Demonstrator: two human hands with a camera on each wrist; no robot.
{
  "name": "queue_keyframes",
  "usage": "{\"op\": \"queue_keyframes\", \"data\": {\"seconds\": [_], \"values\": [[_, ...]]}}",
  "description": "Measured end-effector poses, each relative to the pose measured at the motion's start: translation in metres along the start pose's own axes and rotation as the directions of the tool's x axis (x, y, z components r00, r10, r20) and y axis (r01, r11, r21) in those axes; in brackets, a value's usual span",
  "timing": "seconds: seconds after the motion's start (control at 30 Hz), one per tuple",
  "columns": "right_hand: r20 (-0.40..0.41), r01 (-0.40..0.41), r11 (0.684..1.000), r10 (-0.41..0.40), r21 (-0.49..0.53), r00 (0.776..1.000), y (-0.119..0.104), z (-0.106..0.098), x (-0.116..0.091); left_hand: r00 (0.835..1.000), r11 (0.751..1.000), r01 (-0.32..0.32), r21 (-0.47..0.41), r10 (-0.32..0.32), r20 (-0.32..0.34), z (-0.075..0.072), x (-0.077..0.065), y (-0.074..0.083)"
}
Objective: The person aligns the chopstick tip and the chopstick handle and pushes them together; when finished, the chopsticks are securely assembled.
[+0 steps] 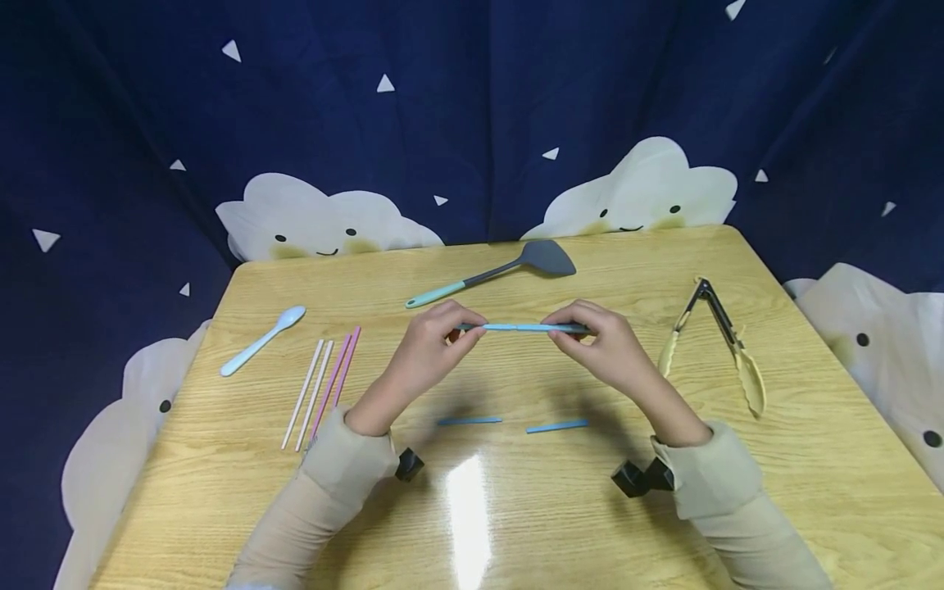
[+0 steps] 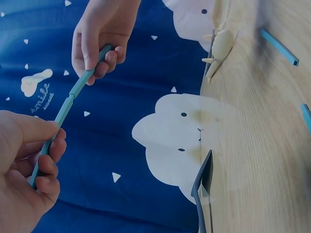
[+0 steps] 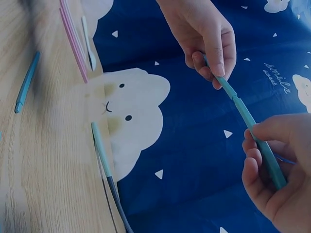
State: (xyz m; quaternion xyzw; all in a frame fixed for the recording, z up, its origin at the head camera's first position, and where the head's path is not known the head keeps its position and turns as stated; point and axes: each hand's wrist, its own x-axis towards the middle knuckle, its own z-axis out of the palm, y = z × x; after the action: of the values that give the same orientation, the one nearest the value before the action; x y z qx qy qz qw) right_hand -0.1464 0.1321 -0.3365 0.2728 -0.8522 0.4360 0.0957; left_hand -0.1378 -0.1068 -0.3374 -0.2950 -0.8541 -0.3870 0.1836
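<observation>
In the head view, a blue stick (image 1: 515,328) is held level above the middle of the table, with a visible joint halfway along. My left hand (image 1: 431,344) pinches its left half between thumb and fingers. At the other end my right hand (image 1: 601,344) grips the right half the same way. The left wrist view shows the two halves of the stick (image 2: 61,114) meeting in line at a notch; whether they are locked together, I cannot tell. Below the hands, two shorter-looking blue pieces (image 1: 469,421) lie apart on the table.
Behind the hands lies a spatula (image 1: 547,257) with a mint handle. Tongs (image 1: 751,381) lie spread at the right. On the left are a light blue spoon (image 1: 258,346), two white sticks (image 1: 303,392) and two pink sticks (image 1: 343,367), beside my left sleeve (image 1: 347,459).
</observation>
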Motion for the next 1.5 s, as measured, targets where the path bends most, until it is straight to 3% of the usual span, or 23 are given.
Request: {"op": "queue_keyframes", "data": {"seconds": [0.3, 0.63, 0.93, 1.07, 1.3, 1.5], "values": [[-0.057, 0.081, 0.996, -0.082, -0.023, 0.995, -0.004, 0.003, 0.0, 1.0, 1.0, -0.008, -0.019, 0.008, -0.028, 0.001, -0.001, 0.003], [-0.109, 0.193, 0.981, -0.193, -0.012, 0.975, -0.009, 0.006, 0.0, 0.996, 0.997, -0.024, -0.067, 0.018, -0.09, 0.003, -0.004, 0.003], [-0.086, 0.185, 0.983, -0.184, 0.0, 0.979, -0.011, 0.005, 0.002, 0.993, 0.996, -0.035, -0.08, 0.026, -0.116, 0.006, -0.005, 0.001], [-0.07, 0.148, 0.989, -0.147, 0.007, 0.987, -0.008, 0.006, 0.002, 0.996, 0.997, -0.029, -0.065, 0.023, -0.092, 0.005, -0.007, 0.0], [-0.04, 0.091, 0.996, -0.091, 0.007, 0.995, -0.004, 0.007, 0.002, 1.0, 1.0, 0.001, -0.021, 0.0, 0.011, -0.002, -0.006, -0.002], [-0.008, 0.106, 0.994, -0.106, 0.01, 0.994, -0.002, 0.007, 0.003, 0.997, 0.989, -0.051, 0.141, 0.042, 0.071, -0.01, -0.005, -0.001]]}}
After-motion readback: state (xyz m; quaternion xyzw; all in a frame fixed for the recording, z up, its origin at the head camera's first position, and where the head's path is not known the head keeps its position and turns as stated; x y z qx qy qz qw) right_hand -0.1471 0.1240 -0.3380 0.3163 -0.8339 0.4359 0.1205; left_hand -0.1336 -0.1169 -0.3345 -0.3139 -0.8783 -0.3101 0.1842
